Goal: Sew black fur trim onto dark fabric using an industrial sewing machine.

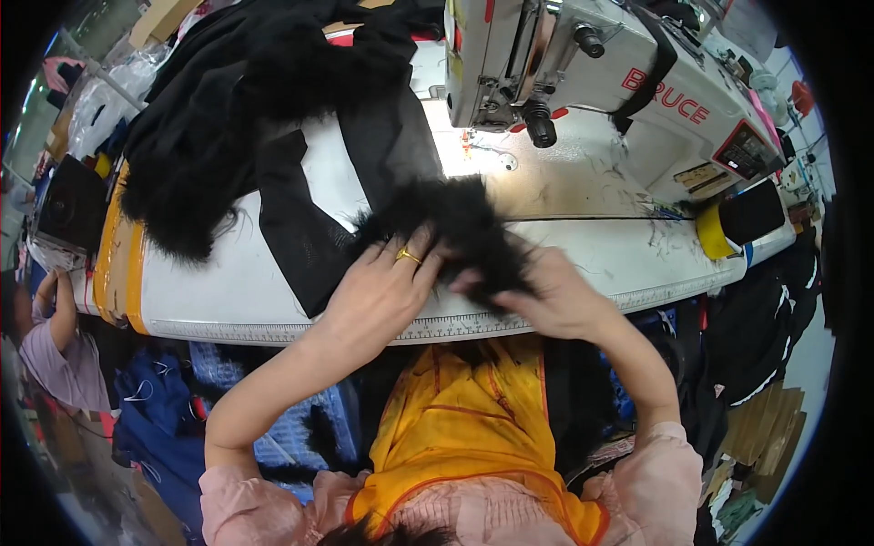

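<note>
A piece of black fluffy fur trim (455, 214) lies at the front of the white sewing table (200, 291), attached to or touching a strip of black fabric (309, 259). My left hand (396, 278), with a yellow ring, has its fingers pressed together on the left part of the fur. My right hand (555, 291) grips the fur's right end, some fingertips hidden in it. The needle area and metal plate (574, 173) of a white sewing machine (665, 109) are just behind the fur.
More black fur garments (218, 136) are heaped at back left. A black-and-yellow cylindrical object (715, 232) stands at right, and a dark box-shaped object (68, 200) at left. A co-worker's arm (64, 309) shows at far left. Dark blue cloth (159, 414) hangs below the table.
</note>
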`<action>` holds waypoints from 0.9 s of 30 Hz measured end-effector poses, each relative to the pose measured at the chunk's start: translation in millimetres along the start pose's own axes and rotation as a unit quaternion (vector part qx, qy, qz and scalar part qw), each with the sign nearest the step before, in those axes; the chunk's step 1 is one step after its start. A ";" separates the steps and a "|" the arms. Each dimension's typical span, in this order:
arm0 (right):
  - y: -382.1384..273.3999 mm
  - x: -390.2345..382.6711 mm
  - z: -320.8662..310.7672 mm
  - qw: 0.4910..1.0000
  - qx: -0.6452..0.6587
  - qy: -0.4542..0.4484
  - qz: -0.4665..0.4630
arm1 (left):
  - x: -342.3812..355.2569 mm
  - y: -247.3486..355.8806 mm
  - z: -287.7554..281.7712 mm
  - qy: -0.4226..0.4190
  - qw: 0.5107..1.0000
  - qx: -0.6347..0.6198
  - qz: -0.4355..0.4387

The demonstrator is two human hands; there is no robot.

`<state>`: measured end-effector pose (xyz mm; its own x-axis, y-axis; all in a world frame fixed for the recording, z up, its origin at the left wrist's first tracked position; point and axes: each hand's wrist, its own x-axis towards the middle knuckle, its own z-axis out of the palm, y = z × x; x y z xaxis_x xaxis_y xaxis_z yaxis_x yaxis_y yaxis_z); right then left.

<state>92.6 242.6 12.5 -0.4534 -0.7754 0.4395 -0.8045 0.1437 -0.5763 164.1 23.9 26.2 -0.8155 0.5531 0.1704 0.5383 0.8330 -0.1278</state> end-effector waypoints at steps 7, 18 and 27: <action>-2.4 25.4 -0.2 0.998 -0.031 -0.054 0.017 | -20.8 -16.4 -33.4 -0.046 0.978 -0.201 0.006; -25.1 38.3 -29.6 0.914 0.304 -0.229 0.144 | 10.3 -27.2 -53.3 0.139 0.974 -0.020 0.179; 1.0 51.8 -52.2 0.979 0.163 -0.077 0.094 | 8.6 -60.1 -53.9 0.054 0.940 -0.332 0.066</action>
<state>48.3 234.7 70.6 -0.4977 -0.8416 0.2096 -0.5357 0.1082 -0.8375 136.2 -20.7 88.0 -0.7249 0.6208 0.2986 0.6768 0.5614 0.4761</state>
